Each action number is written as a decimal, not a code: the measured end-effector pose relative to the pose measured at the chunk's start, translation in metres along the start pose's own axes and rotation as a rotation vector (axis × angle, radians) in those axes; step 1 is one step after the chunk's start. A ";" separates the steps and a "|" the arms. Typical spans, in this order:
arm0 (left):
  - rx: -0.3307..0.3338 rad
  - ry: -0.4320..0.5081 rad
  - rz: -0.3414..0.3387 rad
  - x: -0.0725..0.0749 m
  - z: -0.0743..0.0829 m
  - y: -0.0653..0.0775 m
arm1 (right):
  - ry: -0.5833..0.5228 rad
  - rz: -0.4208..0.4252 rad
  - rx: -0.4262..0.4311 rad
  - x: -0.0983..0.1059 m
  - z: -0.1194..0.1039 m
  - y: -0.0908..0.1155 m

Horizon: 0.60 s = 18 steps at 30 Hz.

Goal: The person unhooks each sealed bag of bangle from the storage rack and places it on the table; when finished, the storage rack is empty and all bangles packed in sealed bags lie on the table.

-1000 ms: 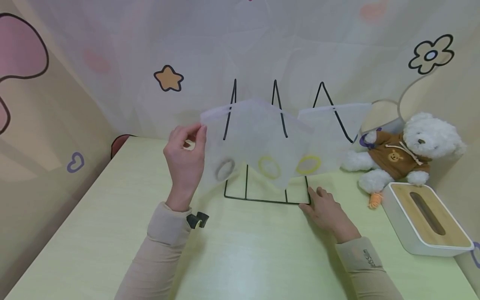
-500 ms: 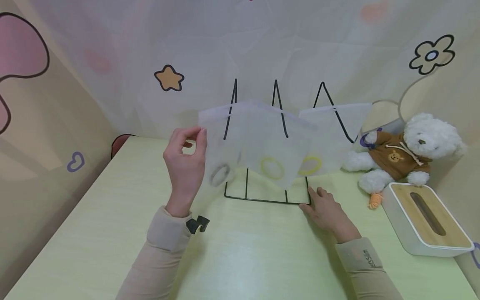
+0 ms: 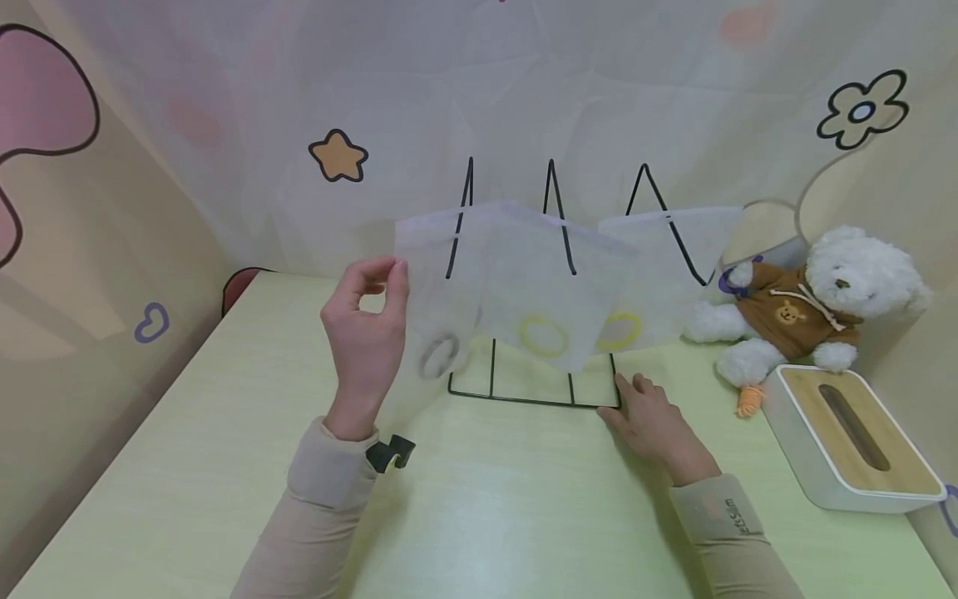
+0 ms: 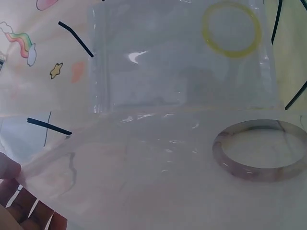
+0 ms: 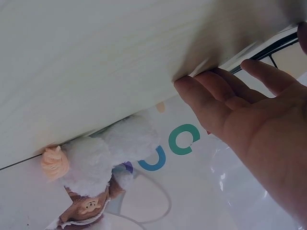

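Left hand has dipped slightly, pinching one bag of three.

bags look glossy plastic, the rack metal.

Rack stands on table, before backdrop. On rack hang, from left to right, left bag, middle bag and right bag. In lower part of each lies one ring: left ring, middle ring, right ring. In head view, middle bag overlaps right bag. Left hand at left edge of left bag. Right hand at front right corner of rack, touching it. Right of rack, plush bear; before bear, box.
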State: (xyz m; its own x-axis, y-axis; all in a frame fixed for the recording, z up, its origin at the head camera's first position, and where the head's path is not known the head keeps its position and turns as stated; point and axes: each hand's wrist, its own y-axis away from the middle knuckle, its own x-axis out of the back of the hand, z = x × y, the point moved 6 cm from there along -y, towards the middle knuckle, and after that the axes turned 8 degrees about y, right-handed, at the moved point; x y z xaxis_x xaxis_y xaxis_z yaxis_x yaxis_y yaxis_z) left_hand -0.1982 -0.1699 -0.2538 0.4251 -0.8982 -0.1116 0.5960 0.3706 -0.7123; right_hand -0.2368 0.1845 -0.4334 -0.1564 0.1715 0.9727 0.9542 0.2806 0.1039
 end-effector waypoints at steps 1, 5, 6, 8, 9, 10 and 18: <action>-0.003 0.000 0.001 0.001 0.001 0.000 | -0.001 -0.002 -0.001 0.000 0.000 0.000; -0.006 -0.004 0.002 0.003 0.003 0.000 | -0.005 -0.012 -0.004 0.000 0.000 0.000; -0.007 -0.004 0.002 0.003 0.004 0.000 | -0.006 -0.014 -0.006 0.000 0.000 0.000; -0.012 -0.007 0.001 0.004 0.004 0.001 | -0.007 -0.017 -0.009 0.000 0.000 0.000; -0.017 -0.009 -0.001 0.005 0.005 0.001 | -0.007 -0.016 -0.010 0.001 0.000 0.000; -0.022 -0.009 -0.001 0.006 0.005 0.002 | -0.006 -0.016 -0.010 0.001 -0.001 0.001; -0.039 -0.008 0.005 0.011 0.010 0.004 | 0.012 0.006 -0.008 0.001 0.000 0.000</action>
State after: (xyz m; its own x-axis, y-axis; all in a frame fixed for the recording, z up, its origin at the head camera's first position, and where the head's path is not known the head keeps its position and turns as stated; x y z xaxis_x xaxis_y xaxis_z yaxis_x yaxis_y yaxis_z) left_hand -0.1847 -0.1757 -0.2511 0.4333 -0.8945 -0.1099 0.5671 0.3655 -0.7381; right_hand -0.2370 0.1845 -0.4325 -0.1476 0.1621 0.9757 0.9570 0.2725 0.0995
